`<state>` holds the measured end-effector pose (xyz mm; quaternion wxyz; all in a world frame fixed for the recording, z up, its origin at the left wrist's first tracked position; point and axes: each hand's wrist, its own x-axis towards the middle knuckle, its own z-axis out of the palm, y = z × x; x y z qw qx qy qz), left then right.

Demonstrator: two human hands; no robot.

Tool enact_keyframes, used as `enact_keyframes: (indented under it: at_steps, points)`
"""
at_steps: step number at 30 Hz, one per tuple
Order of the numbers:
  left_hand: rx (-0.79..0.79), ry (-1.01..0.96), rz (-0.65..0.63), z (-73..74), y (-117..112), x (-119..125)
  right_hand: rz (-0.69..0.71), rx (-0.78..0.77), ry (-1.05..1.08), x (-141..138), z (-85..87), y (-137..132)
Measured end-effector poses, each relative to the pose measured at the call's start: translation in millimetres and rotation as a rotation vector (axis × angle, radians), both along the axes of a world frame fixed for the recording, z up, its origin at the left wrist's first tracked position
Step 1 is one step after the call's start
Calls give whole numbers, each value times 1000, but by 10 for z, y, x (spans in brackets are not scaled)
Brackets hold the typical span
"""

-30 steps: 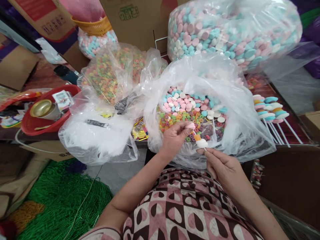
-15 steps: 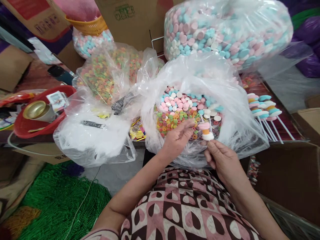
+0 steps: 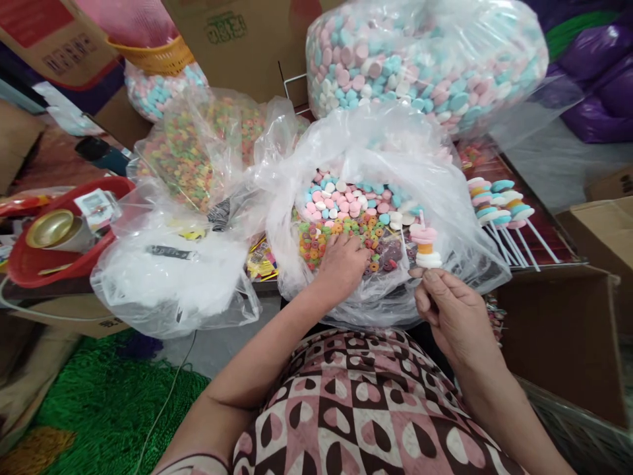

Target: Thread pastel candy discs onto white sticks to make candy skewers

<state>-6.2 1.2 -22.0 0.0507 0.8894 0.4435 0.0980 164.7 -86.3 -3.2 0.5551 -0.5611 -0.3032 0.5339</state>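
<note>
Here, the right hand (image 3: 448, 311) pinches a candy stick (image 3: 426, 247) upright at the open bag's (image 3: 445, 191) near edge, while the left hand (image 3: 341, 260) curls over ring candies (image 3: 316, 239) inside, grasp hidden.

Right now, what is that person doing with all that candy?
A person sits at an open plastic bag full of candy. Their right hand pinches a candy stick with white, orange and pink pieces stacked on it. Their left hand is down in the bag, fingers among the little colourful rings. More filled sticks lie to the right. A big bag of pink, blue and white discs sits behind.
</note>
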Motion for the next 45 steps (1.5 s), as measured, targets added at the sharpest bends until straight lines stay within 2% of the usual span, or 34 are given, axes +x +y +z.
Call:
enact_keyframes:
  at_steps: [9, 14, 17, 22, 26, 29, 34, 37, 40, 45]
  points:
    - [-62, 13, 26, 36, 33, -16, 7, -10, -12, 3, -17, 11]
    - [-246, -219, 95, 121, 94, -11, -17, -19, 9, 0, -8, 12]
    - [-379, -355, 85, 164, 123, 8, -11, -21, 2, -6, 3, 11]
    - [-491, -531, 94, 137, 127, -18, -7, -20, -7, -6, -18, 8]
    - [-443, -558, 119, 99, 108, -40, -21, -10, -9, 26, -46, 19]
    - [-397, -521, 115, 89, 97, 49, -59, 14, -3, 65, -53, 31]
    - [-369, -491, 36, 33, 90, 285, -85, 17, -3, 84, -55, 29]
    - [-345, -392, -43, -36, 75, 335, -73, 17, 4, 75, -61, 18]
    - [-282, -306, -70, -88, 48, 339, -92, 15, 27, 81, -70, 20]
    - [-217, -236, -105, -35, 44, 385, -105, 32, 51, 103, -98, 28]
